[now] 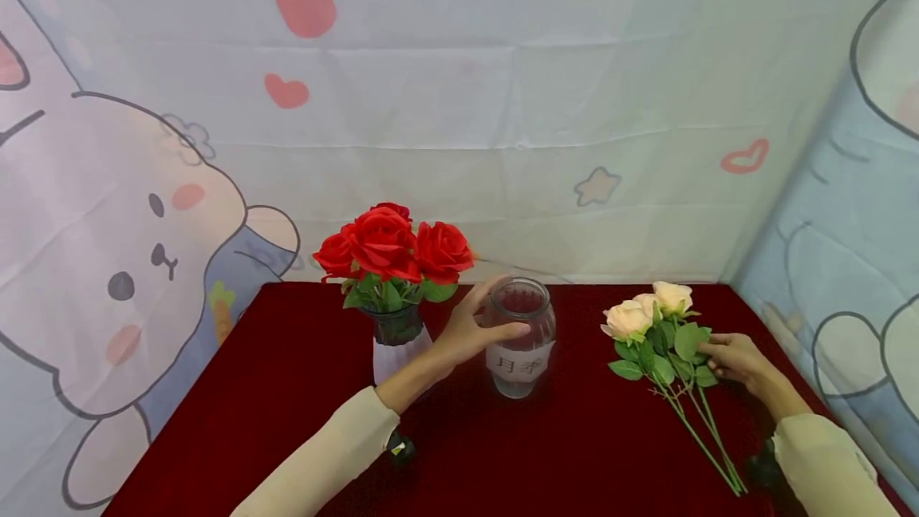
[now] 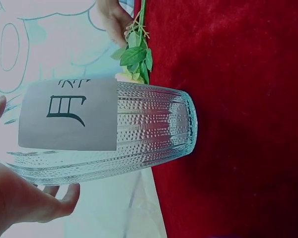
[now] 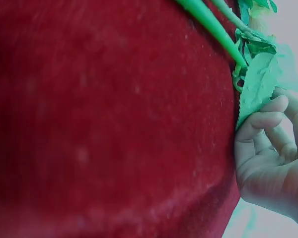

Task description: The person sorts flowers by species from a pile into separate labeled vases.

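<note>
A clear, ribbed glass vase with a white paper label stands upright on the red cloth in the head view. My left hand grips its upper part from the left, thumb across the front and fingers behind. The vase's dotted wall fills the middle of the left wrist view. Several cream roses lie on the cloth at the right, their green stems pointing toward me. Beside their leaves, my right hand pinches a leaf between curled fingertips.
Red roses stand in another vase just left of my left hand, its lower part partly hidden by my wrist. Dark red cloth covers the table. A printed cartoon curtain hangs behind and at both sides.
</note>
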Motion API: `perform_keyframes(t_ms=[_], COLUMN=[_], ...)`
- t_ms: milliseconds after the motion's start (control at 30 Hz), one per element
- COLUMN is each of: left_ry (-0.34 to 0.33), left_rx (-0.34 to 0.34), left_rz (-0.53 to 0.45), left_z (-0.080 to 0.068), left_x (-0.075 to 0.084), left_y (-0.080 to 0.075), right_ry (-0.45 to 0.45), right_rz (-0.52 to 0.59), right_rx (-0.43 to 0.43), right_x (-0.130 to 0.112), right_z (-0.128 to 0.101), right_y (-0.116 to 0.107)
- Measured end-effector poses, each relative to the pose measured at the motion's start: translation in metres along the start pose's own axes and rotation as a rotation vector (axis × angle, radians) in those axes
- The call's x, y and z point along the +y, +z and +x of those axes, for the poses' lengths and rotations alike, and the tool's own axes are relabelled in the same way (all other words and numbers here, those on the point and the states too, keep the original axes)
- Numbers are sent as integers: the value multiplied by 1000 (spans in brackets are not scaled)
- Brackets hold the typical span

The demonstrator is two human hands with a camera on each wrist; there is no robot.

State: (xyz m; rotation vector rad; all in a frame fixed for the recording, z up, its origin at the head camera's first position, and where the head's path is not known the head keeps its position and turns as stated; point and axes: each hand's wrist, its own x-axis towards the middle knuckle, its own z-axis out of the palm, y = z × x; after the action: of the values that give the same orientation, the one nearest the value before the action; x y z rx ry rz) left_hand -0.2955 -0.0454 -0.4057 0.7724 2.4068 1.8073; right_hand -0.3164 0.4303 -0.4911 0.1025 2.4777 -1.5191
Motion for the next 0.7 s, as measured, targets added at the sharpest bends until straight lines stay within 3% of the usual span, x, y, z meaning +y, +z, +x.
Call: perform_keyframes(t_ms=[100,433,700], left_ry=[-2,-4,-19], left_rx=[3,11,12], left_rz=[4,-4,-10], left_z=[0,1,-1], left_x=[0,1,0], left_y=[1,1,2], right_ry=[-21,-86,-109], right_rz=[-48,-24,-111], right_rx=[-8,-80,-50], right_x=[1,4,-2], right_z=[-1,1,-2], right_y=[0,-4,2])
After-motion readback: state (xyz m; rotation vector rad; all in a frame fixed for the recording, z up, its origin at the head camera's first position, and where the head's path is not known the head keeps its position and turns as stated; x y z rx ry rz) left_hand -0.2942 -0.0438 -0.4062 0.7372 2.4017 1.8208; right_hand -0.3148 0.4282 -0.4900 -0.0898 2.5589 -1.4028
